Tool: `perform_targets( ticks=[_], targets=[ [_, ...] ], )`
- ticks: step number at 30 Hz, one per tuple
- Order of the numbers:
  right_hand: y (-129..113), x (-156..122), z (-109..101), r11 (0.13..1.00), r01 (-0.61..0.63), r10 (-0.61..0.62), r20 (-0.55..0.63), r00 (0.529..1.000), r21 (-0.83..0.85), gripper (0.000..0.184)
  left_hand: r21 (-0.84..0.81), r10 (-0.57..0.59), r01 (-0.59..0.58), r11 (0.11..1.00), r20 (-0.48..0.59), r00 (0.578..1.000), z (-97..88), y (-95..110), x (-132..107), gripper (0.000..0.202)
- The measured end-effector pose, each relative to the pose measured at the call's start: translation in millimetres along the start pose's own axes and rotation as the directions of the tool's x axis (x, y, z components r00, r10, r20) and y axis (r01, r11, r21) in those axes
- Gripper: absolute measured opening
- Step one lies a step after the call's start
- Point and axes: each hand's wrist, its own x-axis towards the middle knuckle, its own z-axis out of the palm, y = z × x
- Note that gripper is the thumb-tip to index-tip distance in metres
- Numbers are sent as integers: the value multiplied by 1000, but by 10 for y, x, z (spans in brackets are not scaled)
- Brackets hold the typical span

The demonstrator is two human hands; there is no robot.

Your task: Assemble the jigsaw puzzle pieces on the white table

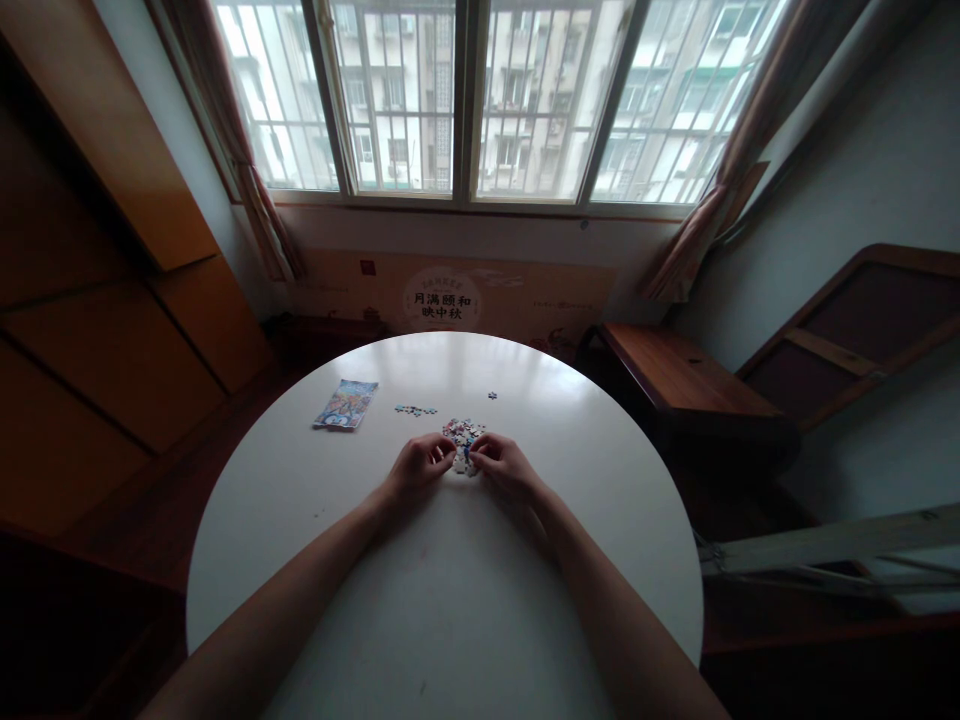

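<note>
Plainly the work is fitting small jigsaw pieces together on the round white tabletop (pixel 457 600), and both hands meet near its middle: the left hand (pixel 418 464) and the right hand (pixel 507 464) have their fingers curled in and pinched, tip to tip, on the held pieces (pixel 460 463), which sit at the near edge of the loose pile (pixel 462 431); which hand has which piece is too small to tell. To do this well, I judge, the pieces should be kept low and flat against the tabletop as they are pressed together, so the tabs slide in level and nothing bends; a light pinch is enough, and a tab that resists calls for turning the piece or trying another, not force. Resting the heels of both hands on the tabletop would steady the fingertips. The light from the window (pixel 465 100) on the far side is dim, so colours need a close look, and the colourful packet (pixel 346 404) far left of the hands may help with matching. A short row of pieces (pixel 415 409) lies between the packet and the pile, and a single piece (pixel 492 396) just beyond the pile to the right; the wrists should keep clear of both
</note>
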Motion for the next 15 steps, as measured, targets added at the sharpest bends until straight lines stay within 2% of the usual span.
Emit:
perform_targets(
  ticks=[15],
  targets=[
    [26,0,-4,1000,-5,5,1,1000,-3,23,-8,-17,17,1000,0,1000,5,20,-1,12]
  ],
)
